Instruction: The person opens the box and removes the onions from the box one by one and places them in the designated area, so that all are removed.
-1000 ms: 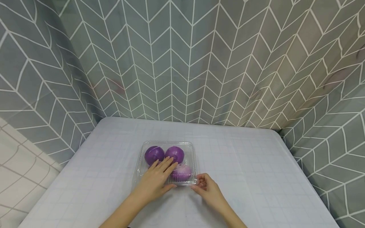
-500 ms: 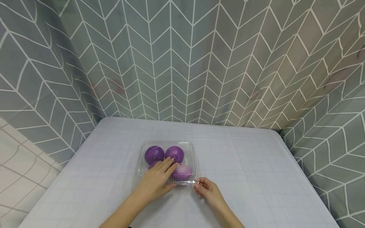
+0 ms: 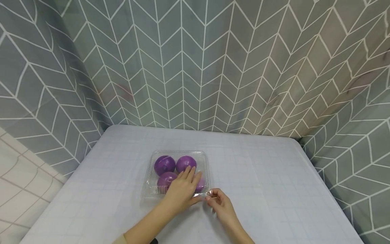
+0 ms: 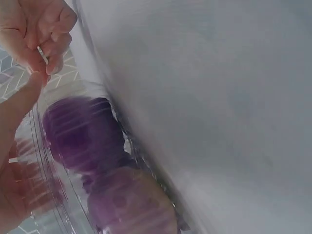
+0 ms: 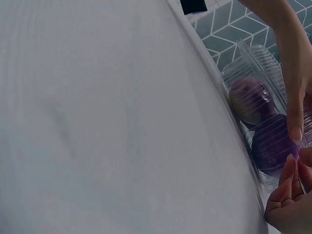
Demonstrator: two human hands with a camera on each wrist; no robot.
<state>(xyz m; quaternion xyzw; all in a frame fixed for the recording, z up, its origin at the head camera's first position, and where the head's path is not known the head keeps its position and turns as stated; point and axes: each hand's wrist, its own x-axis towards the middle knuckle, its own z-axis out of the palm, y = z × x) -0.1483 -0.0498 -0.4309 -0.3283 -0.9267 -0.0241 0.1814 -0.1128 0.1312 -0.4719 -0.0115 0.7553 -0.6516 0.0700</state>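
left hand (image 3: 183, 189) — fingers (image 3: 190, 175) on clear box (image 3: 201, 159) | right hand (image 3: 221, 205) — pinching box's corner | four purple onions (image 3: 165, 165) inside

Left arm (image 3: 152, 217): I see a pale beige sleeve (image 3: 120, 240), its edge stopping well short of the left hand (image 3: 181, 190) | beside that arm: small black piece (image 3: 154, 241), cut off, unidentifiable to me | left hand: bare, rounded thumbnail (image 5: 296, 134) | right hand (image 3: 221, 204): bare, forearm (image 3: 236, 228) uncovered
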